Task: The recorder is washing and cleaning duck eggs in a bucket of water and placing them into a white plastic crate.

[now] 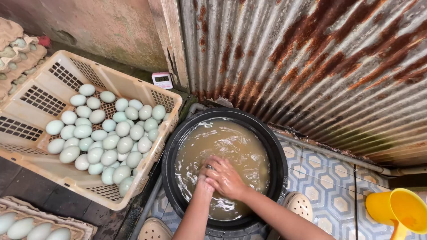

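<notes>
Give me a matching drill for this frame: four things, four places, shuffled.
Things:
1. crate of pale eggs
2. black tub
3. yellow scoop
4. small timer

Places:
A. lower right, on the tiled floor
B. against the wall, by the post
C. left of the tub
D. centre, full of murky water, both hands in it

Pairs: 1-C, 2-D, 3-A, 4-B

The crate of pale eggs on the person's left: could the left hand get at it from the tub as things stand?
Probably yes. The crate sits open-topped right beside the black tub, with nothing over the eggs. The left hand is in murky water under the right hand.
</notes>
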